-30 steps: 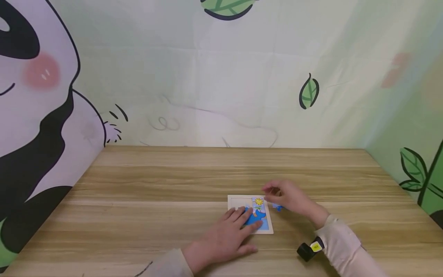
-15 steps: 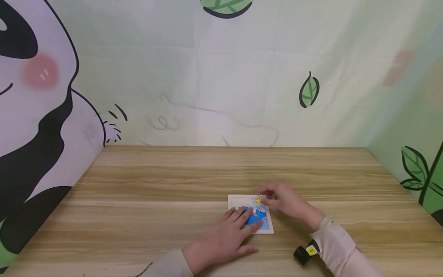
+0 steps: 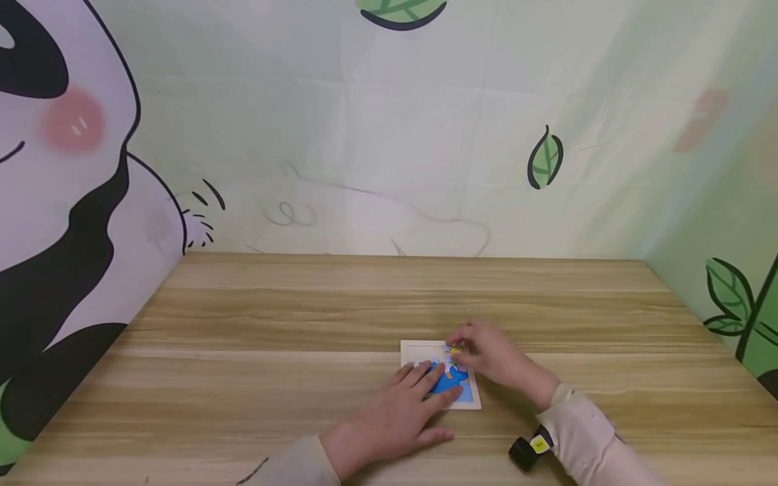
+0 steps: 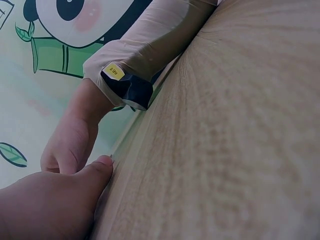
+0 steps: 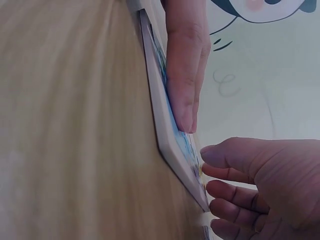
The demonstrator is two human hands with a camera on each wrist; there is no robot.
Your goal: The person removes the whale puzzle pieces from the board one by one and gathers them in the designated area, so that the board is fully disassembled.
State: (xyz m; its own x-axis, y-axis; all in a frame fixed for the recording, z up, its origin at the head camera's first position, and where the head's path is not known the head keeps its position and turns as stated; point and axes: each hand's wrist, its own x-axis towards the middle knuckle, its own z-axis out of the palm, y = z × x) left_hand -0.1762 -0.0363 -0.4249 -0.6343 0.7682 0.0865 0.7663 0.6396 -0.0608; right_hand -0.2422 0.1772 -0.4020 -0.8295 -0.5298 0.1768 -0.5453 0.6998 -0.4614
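A square picture puzzle in a pale wooden frame [image 3: 476, 398] lies on the table, showing a blue animal-like shape [image 3: 446, 383] and a yellow sun [image 3: 454, 350]. My left hand [image 3: 395, 418] rests flat on its lower left part, fingers spread, covering some of the picture. Over the upper right corner is my right hand [image 3: 495, 354], its bent thumb and forefinger on either side of the sun. In the right wrist view, the right thumb [image 5: 215, 155] touches or nearly touches the puzzle face, and no lifted piece shows. The frame's upper left recess [image 3: 419, 352] shows bare wood.
A thin loose piece [image 5: 206, 232] lies beside the frame at the bottom of the right wrist view. A black wrist camera [image 3: 525, 452] with a yellow label hangs at the right sleeve. The wooden table [image 3: 273, 324] meets a printed backdrop [image 3: 395, 135] at the back.
My right hand has shifted left from beside the frame to over the sun, hiding the blue piece earlier seen right of the frame. The left hand and frame have stayed put.
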